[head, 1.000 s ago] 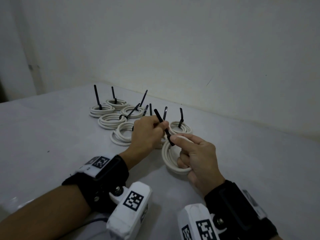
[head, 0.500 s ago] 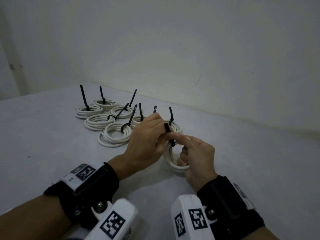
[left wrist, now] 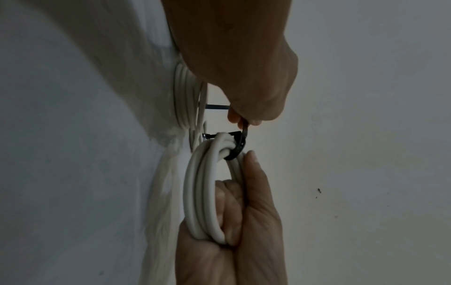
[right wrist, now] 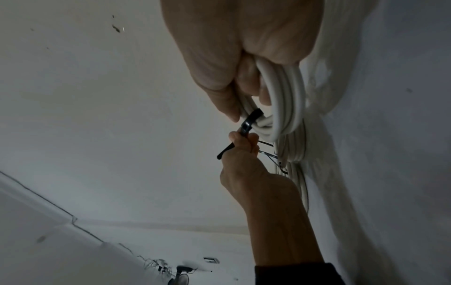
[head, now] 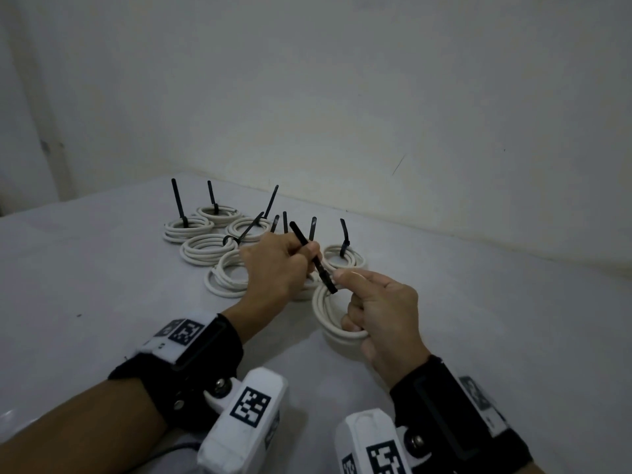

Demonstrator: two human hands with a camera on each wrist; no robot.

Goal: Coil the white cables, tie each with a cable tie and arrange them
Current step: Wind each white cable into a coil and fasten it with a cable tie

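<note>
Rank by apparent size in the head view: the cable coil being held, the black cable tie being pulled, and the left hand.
1. left hand
2. held cable coil, partly hidden by the right hand, so unsure
3. black cable tie

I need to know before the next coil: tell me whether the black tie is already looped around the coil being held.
Yes: the black tie wraps around the coil in the right hand, and the left hand pinches its tail.

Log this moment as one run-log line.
phase: tightening tie | right hand: grips white cable coil | left hand: pinches black cable tie tail, looped round coil | finished coils: tied, on table
</note>
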